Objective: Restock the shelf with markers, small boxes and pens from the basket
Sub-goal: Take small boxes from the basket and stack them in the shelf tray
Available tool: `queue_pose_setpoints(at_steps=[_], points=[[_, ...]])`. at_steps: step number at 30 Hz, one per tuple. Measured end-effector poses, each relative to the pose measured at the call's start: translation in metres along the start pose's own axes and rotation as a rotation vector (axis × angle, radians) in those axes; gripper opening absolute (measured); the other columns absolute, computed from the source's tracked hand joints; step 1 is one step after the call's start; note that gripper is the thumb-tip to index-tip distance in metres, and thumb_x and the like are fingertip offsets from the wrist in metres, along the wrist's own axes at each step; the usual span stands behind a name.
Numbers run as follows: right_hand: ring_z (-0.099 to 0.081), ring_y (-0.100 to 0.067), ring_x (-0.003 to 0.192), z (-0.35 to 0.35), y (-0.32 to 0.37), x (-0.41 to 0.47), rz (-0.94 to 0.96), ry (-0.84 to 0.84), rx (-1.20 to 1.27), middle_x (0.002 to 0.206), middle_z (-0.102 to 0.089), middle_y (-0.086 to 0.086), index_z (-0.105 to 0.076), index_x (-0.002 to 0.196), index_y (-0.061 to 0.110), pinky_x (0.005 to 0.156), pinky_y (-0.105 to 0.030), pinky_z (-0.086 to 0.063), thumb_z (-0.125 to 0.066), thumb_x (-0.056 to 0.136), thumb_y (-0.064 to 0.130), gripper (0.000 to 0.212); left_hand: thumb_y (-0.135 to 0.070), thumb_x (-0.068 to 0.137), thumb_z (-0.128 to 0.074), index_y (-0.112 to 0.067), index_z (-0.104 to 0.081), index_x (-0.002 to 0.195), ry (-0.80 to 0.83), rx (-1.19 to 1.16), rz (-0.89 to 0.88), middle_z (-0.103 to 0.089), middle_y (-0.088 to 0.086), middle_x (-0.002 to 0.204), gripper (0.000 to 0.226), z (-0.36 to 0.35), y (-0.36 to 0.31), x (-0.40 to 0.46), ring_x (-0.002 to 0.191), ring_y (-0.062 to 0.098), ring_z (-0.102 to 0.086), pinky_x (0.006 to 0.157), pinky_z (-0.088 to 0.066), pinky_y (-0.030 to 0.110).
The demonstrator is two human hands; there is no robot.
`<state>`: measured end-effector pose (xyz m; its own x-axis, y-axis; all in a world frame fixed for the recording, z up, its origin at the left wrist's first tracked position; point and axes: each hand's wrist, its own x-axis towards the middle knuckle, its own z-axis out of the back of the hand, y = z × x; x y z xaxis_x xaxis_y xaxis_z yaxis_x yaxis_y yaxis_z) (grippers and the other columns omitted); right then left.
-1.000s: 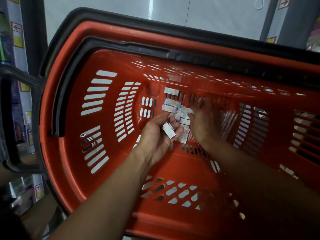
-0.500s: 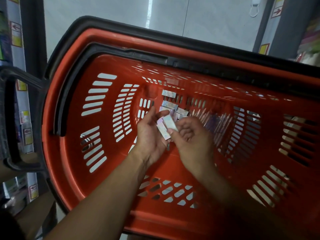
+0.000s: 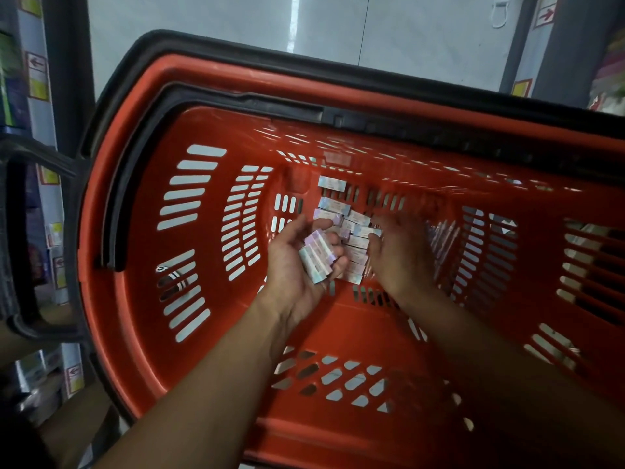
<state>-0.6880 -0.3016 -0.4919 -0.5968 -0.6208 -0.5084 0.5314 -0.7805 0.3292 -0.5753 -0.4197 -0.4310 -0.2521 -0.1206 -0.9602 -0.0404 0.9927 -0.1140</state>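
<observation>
The red basket (image 3: 111, 231) is open on top, so a hand can go straight down into it. Its tall walls close in every side. The black handle (image 3: 142, 130) lies along the rim. The left part of the floor is bare. Small boxes (image 3: 351, 238) fill the middle, and both hands crowd there, the left hand (image 3: 301, 262) and the right hand (image 3: 399, 252)

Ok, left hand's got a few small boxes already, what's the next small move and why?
Probably close the right hand on one more of the loose small boxes on the basket floor and pass it into the left hand. The right hand is blurred, reaching over that pile, while the left palm cups a short stack of boxes with room for more.
</observation>
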Motion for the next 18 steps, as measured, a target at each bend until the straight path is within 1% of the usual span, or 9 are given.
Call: queue_pose_setpoints(at_steps=[3, 6, 8, 10, 13, 16, 18], points=[[-0.052, -0.035, 0.122, -0.010, -0.002, 0.012, 0.004, 0.025, -0.127, 0.125, -0.059, -0.012, -0.068, 0.123, 0.024, 0.104, -0.048, -0.048, -0.080, 0.083, 0.022, 0.042, -0.043, 0.101, -0.047, -0.007, -0.068, 0.092, 0.036, -0.026, 0.005, -0.058, 0.009, 0.080, 0.043, 0.001, 0.000, -0.001, 0.068, 0.021, -0.054, 0.068, -0.045, 0.032], [-0.052, -0.036, 0.120, -0.016, 0.001, 0.016, 0.015, 0.025, -0.240, 0.124, -0.058, -0.014, -0.067, 0.123, 0.019, 0.102, -0.051, -0.048, -0.081, 0.079, 0.018, 0.046, -0.045, 0.100, -0.047, -0.006, -0.072, 0.089, 0.041, -0.054, 0.021, -0.060, 0.010, 0.081, 0.047, 0.003, 0.001, 0.002, 0.069, 0.023, -0.057, 0.068, -0.048, 0.033], [-0.053, -0.036, 0.119, -0.017, 0.001, 0.013, 0.029, -0.010, -0.276, 0.122, -0.059, -0.014, -0.068, 0.121, 0.014, 0.101, -0.050, -0.049, -0.079, 0.082, 0.016, 0.041, -0.047, 0.100, -0.046, -0.006, -0.074, 0.087, 0.045, -0.059, 0.024, -0.062, 0.011, 0.083, 0.051, 0.004, 0.001, 0.003, 0.070, 0.024, -0.059, 0.068, -0.051, 0.034], [-0.053, -0.035, 0.121, -0.017, -0.001, 0.010, 0.040, -0.025, -0.287, 0.122, -0.061, -0.013, -0.069, 0.120, 0.012, 0.103, -0.048, -0.047, -0.077, 0.086, 0.020, 0.036, -0.048, 0.101, -0.046, -0.007, -0.076, 0.085, 0.051, -0.065, 0.027, -0.062, 0.012, 0.084, 0.054, 0.004, 0.001, 0.002, 0.071, 0.025, -0.060, 0.068, -0.051, 0.034], [-0.055, -0.034, 0.119, -0.015, -0.001, 0.008, 0.059, -0.012, -0.277, 0.121, -0.064, -0.012, -0.069, 0.119, 0.010, 0.104, -0.045, -0.046, -0.078, 0.086, 0.026, 0.038, -0.049, 0.101, -0.046, -0.006, -0.075, 0.086, 0.054, -0.071, 0.029, -0.063, 0.013, 0.085, 0.054, 0.003, 0.001, 0.001, 0.073, 0.026, -0.060, 0.067, -0.052, 0.034], [-0.060, -0.033, 0.108, -0.015, -0.003, 0.005, 0.068, -0.037, -0.226, 0.111, -0.069, -0.011, -0.070, 0.107, 0.009, 0.096, -0.043, -0.049, -0.082, 0.084, 0.023, 0.029, -0.049, 0.101, -0.045, -0.006, -0.076, 0.086, 0.051, -0.065, 0.025, -0.064, 0.013, 0.085, 0.056, 0.003, 0.000, -0.002, 0.074, 0.026, -0.061, 0.068, -0.052, 0.034], [-0.061, -0.030, 0.104, -0.014, -0.004, 0.002, 0.038, -0.029, -0.157, 0.106, -0.069, -0.008, -0.070, 0.100, 0.011, 0.089, -0.041, -0.051, -0.080, 0.086, 0.023, 0.021, -0.049, 0.101, -0.046, -0.006, -0.077, 0.086, 0.049, -0.065, 0.021, -0.064, 0.013, 0.085, 0.056, 0.003, -0.001, -0.003, 0.074, 0.026, -0.061, 0.067, -0.052, 0.034]])
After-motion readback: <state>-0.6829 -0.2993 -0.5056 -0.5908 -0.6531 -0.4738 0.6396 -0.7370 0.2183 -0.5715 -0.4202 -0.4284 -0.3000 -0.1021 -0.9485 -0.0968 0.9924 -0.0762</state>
